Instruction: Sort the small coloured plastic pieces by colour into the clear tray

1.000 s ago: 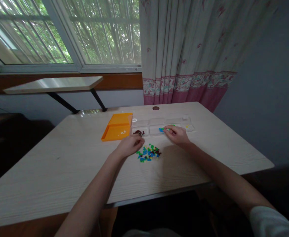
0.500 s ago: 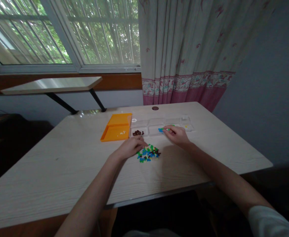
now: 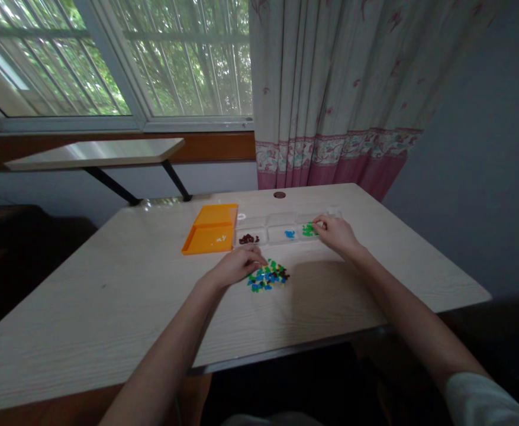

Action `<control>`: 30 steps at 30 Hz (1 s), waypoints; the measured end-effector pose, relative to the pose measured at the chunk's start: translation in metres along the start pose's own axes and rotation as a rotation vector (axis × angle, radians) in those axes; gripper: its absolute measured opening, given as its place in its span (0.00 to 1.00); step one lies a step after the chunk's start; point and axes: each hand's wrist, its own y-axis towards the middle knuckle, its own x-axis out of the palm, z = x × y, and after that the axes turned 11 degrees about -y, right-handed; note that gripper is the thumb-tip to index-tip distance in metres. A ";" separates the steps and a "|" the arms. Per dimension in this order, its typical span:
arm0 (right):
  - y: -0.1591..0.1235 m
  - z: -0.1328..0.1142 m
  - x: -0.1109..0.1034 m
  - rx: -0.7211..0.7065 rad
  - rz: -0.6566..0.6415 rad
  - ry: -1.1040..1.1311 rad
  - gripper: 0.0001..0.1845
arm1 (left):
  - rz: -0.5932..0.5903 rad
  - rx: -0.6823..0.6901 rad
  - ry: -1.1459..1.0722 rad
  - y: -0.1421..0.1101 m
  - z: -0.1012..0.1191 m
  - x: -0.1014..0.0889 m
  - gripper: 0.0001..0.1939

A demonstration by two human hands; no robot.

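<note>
Boxes (image 3: 277, 234) run sideways; right hand (image 3: 338, 234) nearly closed beside green pieces (image 3: 307, 229), left hand (image 3: 236, 265) half-curled at pile (image 3: 268, 277), any grip unclear

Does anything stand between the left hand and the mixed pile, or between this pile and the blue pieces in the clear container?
Nothing visible separates the left hand and mixed pile. Toward the blue pieces, the clear container has its near rim in between.

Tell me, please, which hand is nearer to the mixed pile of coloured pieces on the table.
Left. The left hand is at the left edge of the mixed pile. The right hand is farther away, by the green pieces in the clear tray.
</note>
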 end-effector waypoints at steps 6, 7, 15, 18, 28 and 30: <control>-0.004 -0.007 0.002 -0.002 -0.049 -0.003 0.15 | 0.028 -0.001 -0.034 0.001 -0.003 0.002 0.08; -0.005 -0.011 0.001 -0.021 -0.050 0.016 0.14 | 0.045 -0.004 -0.042 0.002 -0.003 0.003 0.08; -0.028 -0.069 0.004 -0.282 -0.174 0.246 0.13 | 0.264 -0.041 -0.100 0.008 0.010 0.011 0.09; -0.037 -0.083 0.007 -0.329 -0.201 0.329 0.12 | 0.300 -0.014 -0.098 0.009 0.015 0.014 0.08; -0.039 -0.086 0.018 -0.342 -0.117 0.479 0.11 | 0.311 0.047 -0.071 0.012 0.017 0.023 0.07; -0.039 -0.086 0.018 -0.339 -0.093 0.487 0.11 | 0.339 0.038 -0.072 0.012 0.017 0.023 0.08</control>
